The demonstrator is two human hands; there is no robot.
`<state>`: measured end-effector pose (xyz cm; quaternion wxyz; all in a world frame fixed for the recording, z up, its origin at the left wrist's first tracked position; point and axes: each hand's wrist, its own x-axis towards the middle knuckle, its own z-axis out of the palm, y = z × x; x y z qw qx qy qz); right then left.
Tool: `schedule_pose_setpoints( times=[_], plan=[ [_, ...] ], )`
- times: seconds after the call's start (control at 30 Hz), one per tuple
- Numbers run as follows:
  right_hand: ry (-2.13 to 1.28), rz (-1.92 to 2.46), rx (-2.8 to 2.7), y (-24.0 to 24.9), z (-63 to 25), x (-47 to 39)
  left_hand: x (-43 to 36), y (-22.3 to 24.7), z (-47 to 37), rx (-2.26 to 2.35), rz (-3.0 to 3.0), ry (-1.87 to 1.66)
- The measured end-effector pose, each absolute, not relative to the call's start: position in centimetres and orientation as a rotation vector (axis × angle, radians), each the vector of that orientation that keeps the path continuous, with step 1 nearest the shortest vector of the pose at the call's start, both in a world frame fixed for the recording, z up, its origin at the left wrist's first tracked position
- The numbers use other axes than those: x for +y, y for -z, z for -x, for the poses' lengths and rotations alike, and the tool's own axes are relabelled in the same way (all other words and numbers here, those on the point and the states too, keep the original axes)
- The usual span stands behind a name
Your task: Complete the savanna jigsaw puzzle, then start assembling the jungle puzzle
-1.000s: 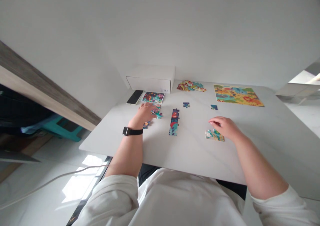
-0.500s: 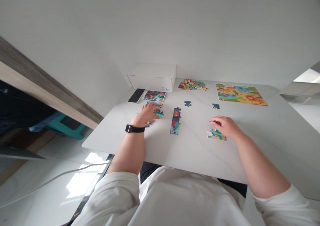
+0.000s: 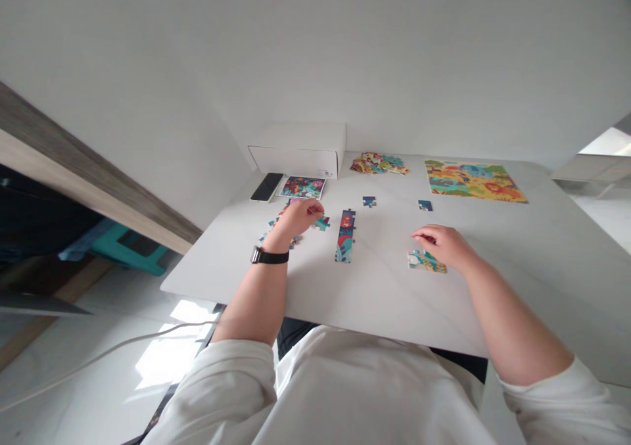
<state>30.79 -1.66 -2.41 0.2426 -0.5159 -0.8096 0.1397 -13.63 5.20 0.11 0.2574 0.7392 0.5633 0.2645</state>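
A white shirt (image 3: pixel 359 386) fills the nearest part of the view, its sleeves cut off at the lower edge, and the lap below the white table (image 3: pixel 374 294) is mostly hidden. Closest to the right hand (image 3: pixel 441 242), a joined section of puzzle (image 3: pixel 426 263) lies just below its curled fingers; the hand covers part of the upper edge, so I cannot tell whether they touch. The thumb and forefinger are drawn near each other, but whether a piece sits between them cannot be made out. Between the two hands, nearer the left, lies an upright-running puzzle strip (image 3: pixel 345 236) in dark blue, red and teal, fully visible, tabs along its right side. Behind the black-strapped watch (image 3: pixel 270 257), the left hand (image 3: pixel 300 218) is bent with its fingertips gathered; what they grip, if anything, is too small to tell. A teal piece (image 3: pixel 322 223) shows just below those fingertips, while other puzzle pieces (image 3: pixel 274 223) peek out beyond the wrist, their number and outlines hidden by the hand. Farther off, one blue piece (image 3: pixel 369 201) lies to the right of the left hand and another blue piece (image 3: pixel 424 206) beyond the right. Past the left hand are a phone (image 3: pixel 267 187), a picture card (image 3: pixel 302 187) and a white box (image 3: pixel 296 161), its print illegible. Beyond both hands, overlapping pieces form a heap (image 3: pixel 377 163), with a bright animal picture (image 3: pixel 474 182) to its right.
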Motion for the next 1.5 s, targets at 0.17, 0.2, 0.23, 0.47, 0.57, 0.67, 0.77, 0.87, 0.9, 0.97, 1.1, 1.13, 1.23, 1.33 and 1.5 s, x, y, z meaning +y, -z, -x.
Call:
schedule_pose_setpoints(
  times=[0.17,0.2,0.23,0.47,0.57,0.67,0.77,0.87,0.9,0.97,1.1,1.13,1.23,1.33,1.5],
  plan=[
    [-0.390,1.415,-2.217,2.5,-30.8,-1.7,5.7,-0.1,15.3,1.590,-1.919,-0.783],
    [-0.393,1.415,-2.219,2.5,-30.9,-1.7,5.7,0.0,15.6,1.628,-1.885,-0.806],
    [-0.397,1.415,-2.220,2.6,-30.9,-1.7,5.7,0.1,15.9,1.655,-1.853,-0.837],
    [-0.389,1.387,-2.207,2.5,-30.8,-1.7,4.9,-0.7,17.1,1.751,-1.812,-0.812],
    [-0.371,1.339,-2.190,1.7,-29.8,-1.9,4.9,-1.3,18.7,2.118,-1.841,-0.754],
    [-0.377,1.238,-2.270,0.4,-27.7,-2.0,5.0,-1.2,19.8,2.252,-1.846,-0.638],
    [-0.379,1.105,-2.435,-0.9,-24.9,-1.6,5.2,-0.7,19.7,2.275,-1.820,-0.431],
    [-0.379,0.998,-2.585,-1.7,-21.9,-0.2,5.3,-0.2,19.0,2.240,-1.862,-0.280],
    [-0.378,0.978,-2.618,-1.9,-20.8,0.5,5.4,-0.1,18.8,2.220,-1.902,-0.252],
    [-0.370,0.961,-2.646,-2.2,-18.5,2.1,5.5,0.1,18.6,2.183,-1.986,-0.237],
    [-0.387,0.999,-2.664,-2.3,-13.5,5.8,5.8,0.3,18.7,2.050,-2.106,-0.270],
    [-0.394,1.021,-2.657,-2.1,-12.2,6.7,5.9,0.3,18.9,2.013,-2.122,-0.271],
    [-0.390,1.072,-2.634,-1.3,-8.5,8.8,6.3,0.4,19.2,1.950,-2.128,-0.282],
    [-0.413,1.123,-2.615,-0.2,-5.4,10.2,6.3,0.5,19.4,1.914,-2.102,-0.323],
    [-0.456,1.164,-2.665,1.3,-2.6,11.0,5.9,0.5,19.7,1.842,-2.003,-0.420]
  ],
)
